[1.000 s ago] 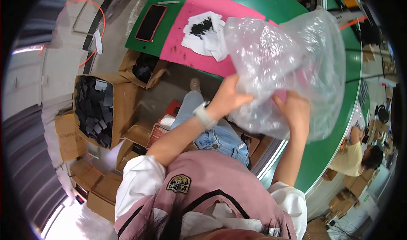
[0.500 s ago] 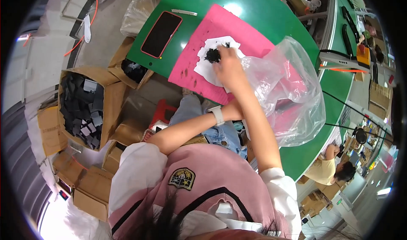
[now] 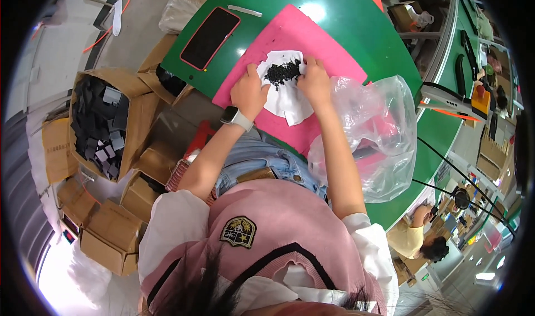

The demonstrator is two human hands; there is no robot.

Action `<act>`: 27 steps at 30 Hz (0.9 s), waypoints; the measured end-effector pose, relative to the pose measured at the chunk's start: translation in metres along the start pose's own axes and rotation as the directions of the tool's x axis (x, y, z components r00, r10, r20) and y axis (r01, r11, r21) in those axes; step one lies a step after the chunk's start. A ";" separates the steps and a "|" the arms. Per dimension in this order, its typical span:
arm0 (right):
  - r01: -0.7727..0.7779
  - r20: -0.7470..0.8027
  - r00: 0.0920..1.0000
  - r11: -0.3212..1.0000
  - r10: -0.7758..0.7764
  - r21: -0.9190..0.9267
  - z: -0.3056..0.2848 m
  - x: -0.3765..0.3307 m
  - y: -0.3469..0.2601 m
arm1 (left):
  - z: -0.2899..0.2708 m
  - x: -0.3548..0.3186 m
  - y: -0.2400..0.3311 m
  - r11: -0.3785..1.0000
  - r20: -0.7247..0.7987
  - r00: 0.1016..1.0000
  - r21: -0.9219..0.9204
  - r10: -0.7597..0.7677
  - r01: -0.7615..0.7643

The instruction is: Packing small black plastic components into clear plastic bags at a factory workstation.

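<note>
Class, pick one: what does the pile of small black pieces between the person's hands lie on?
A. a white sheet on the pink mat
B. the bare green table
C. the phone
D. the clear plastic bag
A: the black pieces lie on a white sheet spread over the pink mat.

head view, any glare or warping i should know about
Head view: a bright glare spot on the green table just above the pink mat; fisheye bends the table edge and blacks out the corners; the clear bag shows light sheen; hands and the black bits look sharp.
</note>
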State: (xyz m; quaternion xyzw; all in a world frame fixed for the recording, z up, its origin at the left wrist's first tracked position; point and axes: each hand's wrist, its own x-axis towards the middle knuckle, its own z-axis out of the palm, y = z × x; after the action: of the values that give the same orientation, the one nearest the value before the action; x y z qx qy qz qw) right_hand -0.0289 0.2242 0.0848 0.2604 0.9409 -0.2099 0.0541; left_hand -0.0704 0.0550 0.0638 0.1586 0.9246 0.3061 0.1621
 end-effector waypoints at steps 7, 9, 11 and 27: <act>0.085 -0.041 0.996 0.995 -0.083 0.052 0.002 -0.007 0.004 | 0.006 0.006 0.003 0.959 -0.042 0.986 -0.228 0.160 -0.165; 0.125 -0.060 0.991 0.991 -0.122 0.050 -0.002 -0.013 -0.003 | 0.007 0.008 0.005 0.899 -0.065 0.985 -0.403 0.159 -0.172; 0.162 -0.080 0.984 0.986 -0.158 0.042 -0.010 -0.019 -0.014 | 0.013 0.008 0.005 0.873 -0.040 0.991 -0.470 0.128 -0.132; 0.318 -0.223 0.920 0.946 -0.323 -0.061 0.014 -0.023 -0.022 | -0.014 0.014 0.000 0.483 0.213 0.976 -0.859 0.039 0.169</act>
State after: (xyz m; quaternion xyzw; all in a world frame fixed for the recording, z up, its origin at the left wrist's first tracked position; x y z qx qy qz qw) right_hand -0.0207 0.1904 0.0855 0.1249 0.9730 -0.1733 -0.0871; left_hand -0.0882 0.0534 0.0717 0.0495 0.6249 0.7080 0.3251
